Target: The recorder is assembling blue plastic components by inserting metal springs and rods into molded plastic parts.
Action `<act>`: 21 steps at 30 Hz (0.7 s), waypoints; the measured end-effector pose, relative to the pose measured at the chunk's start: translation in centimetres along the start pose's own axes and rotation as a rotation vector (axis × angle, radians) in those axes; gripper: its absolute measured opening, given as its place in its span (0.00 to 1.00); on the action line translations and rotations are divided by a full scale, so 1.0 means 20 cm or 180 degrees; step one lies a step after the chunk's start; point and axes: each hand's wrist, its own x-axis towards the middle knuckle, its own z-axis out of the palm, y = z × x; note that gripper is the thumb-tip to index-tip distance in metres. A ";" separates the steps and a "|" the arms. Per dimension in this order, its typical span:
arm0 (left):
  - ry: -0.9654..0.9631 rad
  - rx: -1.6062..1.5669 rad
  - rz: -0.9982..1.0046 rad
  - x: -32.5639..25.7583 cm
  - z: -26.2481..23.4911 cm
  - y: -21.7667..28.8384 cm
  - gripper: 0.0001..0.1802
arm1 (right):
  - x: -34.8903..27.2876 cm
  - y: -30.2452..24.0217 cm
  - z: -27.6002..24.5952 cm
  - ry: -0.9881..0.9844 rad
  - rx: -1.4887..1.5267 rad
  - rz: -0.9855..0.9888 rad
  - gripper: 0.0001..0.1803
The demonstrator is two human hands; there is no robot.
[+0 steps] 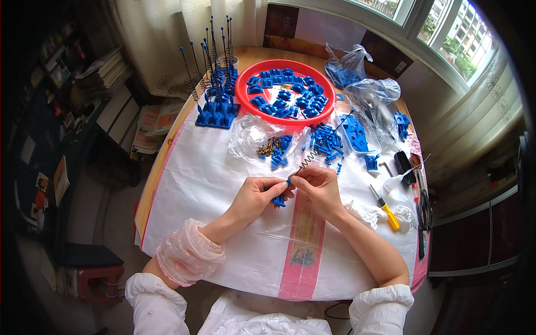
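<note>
My left hand (pixel 258 194) is closed on a small blue plastic part (pixel 280 202), partly hidden by the fingers. My right hand (pixel 319 190) pinches the lower end of a black coil spring (pixel 309 159) with a thin rod. The rod slants up to the right, and its low end meets the blue part between both hands' fingertips. Just beyond the hands lie a pile of blue plastic pegs (pixel 329 139) and a clear bag (pixel 245 139) with brass-coloured screws (pixel 270 147) and more blue pieces.
A red round tray (pixel 241 100) of blue parts stands at the back. Finished-looking spring rods (pixel 218 115) stand upright on blue bases at left. On the right are a clear box (pixel 363 142), a yellow-handled screwdriver (pixel 391 216), a white squeeze bottle (pixel 393 182), scissors (pixel 425 209) and crumpled tissue (pixel 365 214).
</note>
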 end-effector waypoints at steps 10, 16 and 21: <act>-0.0169 -0.0776 -0.0533 0.01 -0.02 -0.01 0.13 | 0.00 0.02 -0.02 0.0027 -0.0125 0.0212 0.06; -0.0223 -0.0896 -0.0610 0.01 -0.03 -0.01 0.14 | 0.00 0.01 -0.01 0.0033 -0.0162 0.0296 0.07; -0.0327 -0.1064 -0.0702 0.01 -0.04 -0.01 0.13 | 0.00 0.04 -0.02 0.0025 -0.0096 0.0142 0.07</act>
